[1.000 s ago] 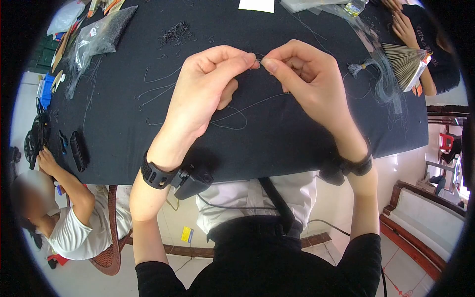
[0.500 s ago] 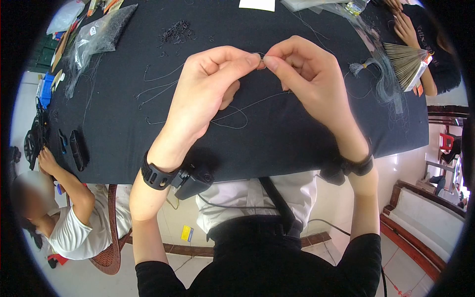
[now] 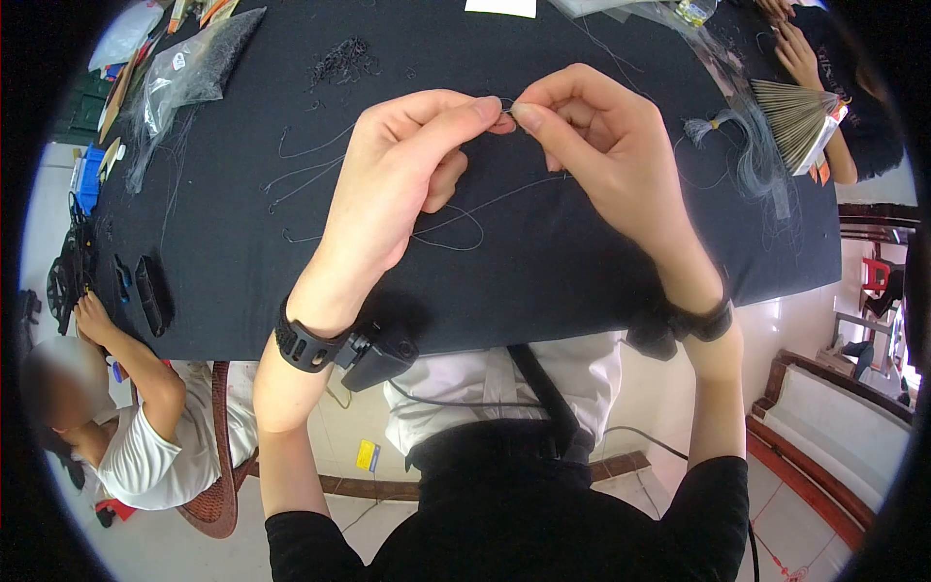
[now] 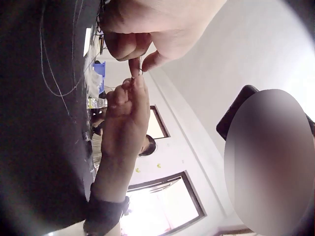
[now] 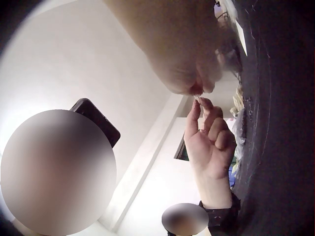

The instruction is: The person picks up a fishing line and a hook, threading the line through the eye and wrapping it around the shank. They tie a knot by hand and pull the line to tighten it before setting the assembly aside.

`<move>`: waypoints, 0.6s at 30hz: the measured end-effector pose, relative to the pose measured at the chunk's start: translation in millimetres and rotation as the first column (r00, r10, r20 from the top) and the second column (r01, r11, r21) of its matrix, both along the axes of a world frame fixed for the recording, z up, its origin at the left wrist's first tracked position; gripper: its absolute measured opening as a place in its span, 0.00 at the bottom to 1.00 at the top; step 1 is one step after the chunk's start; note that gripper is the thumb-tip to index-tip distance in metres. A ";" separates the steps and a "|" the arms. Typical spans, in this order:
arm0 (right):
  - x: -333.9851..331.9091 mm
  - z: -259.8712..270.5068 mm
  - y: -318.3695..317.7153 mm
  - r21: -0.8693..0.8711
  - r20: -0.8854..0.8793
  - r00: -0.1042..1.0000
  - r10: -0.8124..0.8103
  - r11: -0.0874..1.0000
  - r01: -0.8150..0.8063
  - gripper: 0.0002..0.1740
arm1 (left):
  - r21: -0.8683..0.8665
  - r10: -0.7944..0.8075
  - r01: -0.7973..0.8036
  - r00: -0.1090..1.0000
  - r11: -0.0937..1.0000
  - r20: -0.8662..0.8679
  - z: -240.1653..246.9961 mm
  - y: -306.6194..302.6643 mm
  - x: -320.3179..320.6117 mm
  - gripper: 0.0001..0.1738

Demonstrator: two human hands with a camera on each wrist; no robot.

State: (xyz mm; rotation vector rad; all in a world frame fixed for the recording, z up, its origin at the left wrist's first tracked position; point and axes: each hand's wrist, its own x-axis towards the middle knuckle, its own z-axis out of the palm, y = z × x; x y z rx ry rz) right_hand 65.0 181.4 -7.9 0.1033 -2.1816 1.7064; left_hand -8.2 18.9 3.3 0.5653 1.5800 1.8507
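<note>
In the head view both hands meet above the black table. My left hand (image 3: 398,165) pinches thin fishing line (image 3: 507,106) between thumb and forefinger. Opposite it, my right hand (image 3: 611,145) pinches the same line, fingertips close to the left ones. A tiny dark curved piece (image 4: 141,71) shows between the fingertips in the left wrist view; cannot tell whether it is a hook. Below the hands, a looped strand (image 3: 482,230) lies on the cloth. Several strands with hook-shaped ends (image 3: 288,236) stick out left of my left wrist.
A pile of small black hooks (image 3: 344,61) lies beyond my left hand. At the right are a bundle of pale line (image 3: 761,165) and a fanned stack of card strips (image 3: 797,126). A clear plastic bag (image 3: 189,73) lies far left. People sit at both sides.
My right hand has moved slightly away from me across the table, its fingers still pinching. My left hand stays nearly in place.
</note>
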 end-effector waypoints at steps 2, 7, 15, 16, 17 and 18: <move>-0.9 -1.1 -0.4 0.012 -0.017 1.000 0.002 1.000 -0.001 0.06 | 0.011 -0.003 0.003 1.000 1.000 0.030 -1.1 0.1 -1.8 0.10; 0.7 2.4 -1.3 0.020 0.024 1.000 -0.006 1.000 0.005 0.07 | 0.028 -0.033 0.030 0.992 0.999 0.122 -1.9 -1.0 -4.9 0.09; 1.5 4.2 -0.3 0.014 0.053 0.998 -0.033 0.999 0.033 0.09 | -0.032 0.045 -0.043 0.998 0.999 0.053 0.0 2.1 -0.6 0.08; 1.5 4.4 -0.4 0.017 0.058 0.998 -0.034 0.999 0.033 0.09 | -0.031 0.049 -0.048 0.997 0.998 0.053 -0.3 2.4 -0.6 0.08; 1.5 4.5 -0.6 0.021 0.063 0.997 -0.034 0.999 0.033 0.09 | -0.012 0.035 -0.034 0.997 0.999 0.067 -1.2 1.8 -1.6 0.08; 1.5 4.4 -0.7 0.022 0.061 0.997 -0.038 0.999 0.037 0.09 | 0.007 0.020 -0.021 0.997 1.000 0.080 -2.6 0.7 -3.5 0.08</move>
